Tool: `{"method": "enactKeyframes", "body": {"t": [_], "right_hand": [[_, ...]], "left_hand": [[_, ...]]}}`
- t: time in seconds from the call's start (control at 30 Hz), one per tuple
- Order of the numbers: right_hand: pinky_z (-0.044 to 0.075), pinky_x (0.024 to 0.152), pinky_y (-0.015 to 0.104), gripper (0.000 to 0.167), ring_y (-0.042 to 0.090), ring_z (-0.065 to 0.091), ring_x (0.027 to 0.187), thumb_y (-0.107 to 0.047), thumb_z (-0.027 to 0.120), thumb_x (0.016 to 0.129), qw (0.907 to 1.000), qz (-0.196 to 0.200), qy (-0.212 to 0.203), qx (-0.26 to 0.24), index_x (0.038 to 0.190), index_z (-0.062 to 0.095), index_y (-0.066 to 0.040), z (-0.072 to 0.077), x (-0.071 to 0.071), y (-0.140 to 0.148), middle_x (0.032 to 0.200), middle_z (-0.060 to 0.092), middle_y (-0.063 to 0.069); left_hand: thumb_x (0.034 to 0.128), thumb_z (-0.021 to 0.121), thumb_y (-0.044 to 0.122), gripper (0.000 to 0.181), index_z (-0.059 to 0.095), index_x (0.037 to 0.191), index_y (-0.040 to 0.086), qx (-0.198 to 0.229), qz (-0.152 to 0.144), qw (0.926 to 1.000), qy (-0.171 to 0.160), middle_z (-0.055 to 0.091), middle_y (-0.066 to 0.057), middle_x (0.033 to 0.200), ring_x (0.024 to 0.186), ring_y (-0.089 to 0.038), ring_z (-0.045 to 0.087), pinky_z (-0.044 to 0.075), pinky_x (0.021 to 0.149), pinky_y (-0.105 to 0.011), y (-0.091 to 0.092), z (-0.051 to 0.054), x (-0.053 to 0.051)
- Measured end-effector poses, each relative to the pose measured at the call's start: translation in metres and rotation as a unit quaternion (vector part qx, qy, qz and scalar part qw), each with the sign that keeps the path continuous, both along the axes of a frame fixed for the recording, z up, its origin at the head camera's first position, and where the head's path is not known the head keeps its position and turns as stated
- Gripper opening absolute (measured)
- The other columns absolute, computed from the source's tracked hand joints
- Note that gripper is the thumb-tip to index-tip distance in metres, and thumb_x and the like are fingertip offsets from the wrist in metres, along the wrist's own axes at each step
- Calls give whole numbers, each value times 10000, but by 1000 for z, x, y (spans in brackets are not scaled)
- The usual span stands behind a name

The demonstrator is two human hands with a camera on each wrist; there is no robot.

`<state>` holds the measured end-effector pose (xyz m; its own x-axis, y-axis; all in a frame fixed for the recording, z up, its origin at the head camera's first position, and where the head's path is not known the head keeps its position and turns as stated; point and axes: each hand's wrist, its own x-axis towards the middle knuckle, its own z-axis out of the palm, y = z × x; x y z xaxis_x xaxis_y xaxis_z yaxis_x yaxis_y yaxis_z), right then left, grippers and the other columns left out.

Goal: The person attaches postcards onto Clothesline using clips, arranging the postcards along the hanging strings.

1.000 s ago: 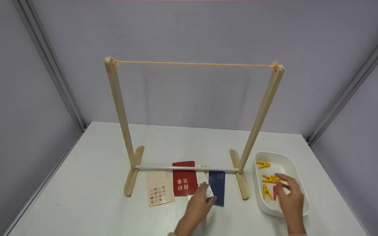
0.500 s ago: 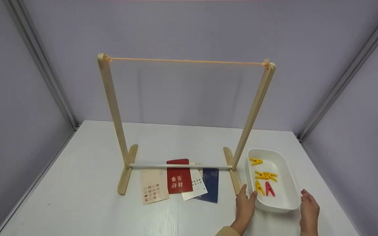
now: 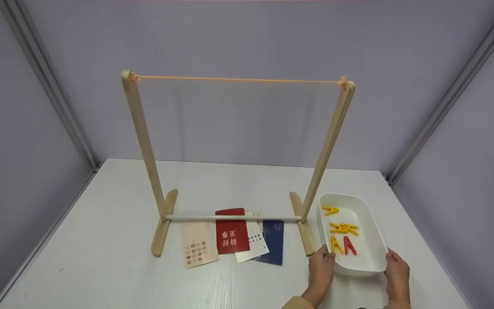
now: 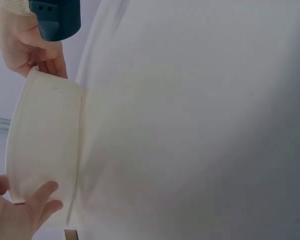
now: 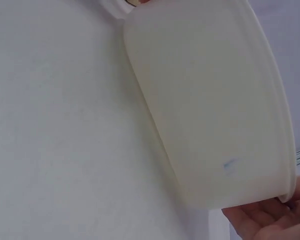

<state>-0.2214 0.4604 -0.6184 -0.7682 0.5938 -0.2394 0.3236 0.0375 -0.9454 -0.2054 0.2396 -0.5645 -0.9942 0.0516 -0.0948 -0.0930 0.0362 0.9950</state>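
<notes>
My two hands hold a white plastic box [image 3: 369,257] at its near end. My left hand [image 3: 320,268] grips the near left side, its thumb at the rim; in the left wrist view the left-hand fingers [image 4: 40,197] press on the outer wall. On the near right corner, my right hand [image 3: 397,274] pinches the rim, with its fingers [image 5: 250,217] curled under it in the right wrist view. Inside the box lie several yellow clothespins [image 3: 336,244] and one red clothespin [image 3: 350,246], all toward the left side.
A wooden stand [image 3: 144,141] with an orange string [image 3: 236,79] across its top stands left of the box. Under its white lower rod [image 3: 200,218] lie a beige card [image 3: 200,246], a red card [image 3: 233,236], a white card [image 3: 253,246] and a blue card [image 3: 275,244].
My left hand has left the cards and moved right to the box. My right hand has come out of the box and now grips its right corner. The view has shifted slightly.
</notes>
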Motion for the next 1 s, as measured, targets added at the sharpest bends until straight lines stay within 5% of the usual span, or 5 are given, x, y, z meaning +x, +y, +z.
{"method": "enactKeyframes", "body": {"t": [0.2,0.43,0.73,1.0], "right_hand": [[208,1039,447,523,375,156,1322,-250,253,1007,9984,500,100,244,1407,179,79,8,-3,-3,1455,143,257],[220,1045,448,545,382,169,1320,-291,199,1002,9952,710,-21,670,1409,188,72,7,-15,-5,1447,186,258],[218,1038,472,512,444,180,1294,-201,210,1000,9937,1080,34,299,1380,144,135,62,7,-45,1416,147,337],[204,1050,456,497,430,165,1305,-166,207,1000,9920,1256,108,112,1373,124,152,74,7,-50,1420,132,336]], "left_hand": [[884,583,89,347,554,1177,-94,-146,248,9996,58,586,-140,1169,1127,-245,512,428,898,-404,0,2,-1],[879,585,55,281,594,1129,-73,-324,460,9981,251,631,-105,1051,917,-131,562,497,759,-334,0,3,-4],[881,584,45,339,544,1169,-129,-40,475,9988,131,609,-165,1110,1059,-244,556,475,834,-363,-5,0,-5],[879,581,39,335,546,1173,-120,-44,512,9984,215,614,-156,1105,1035,-221,570,486,814,-338,-5,2,-8]]}}
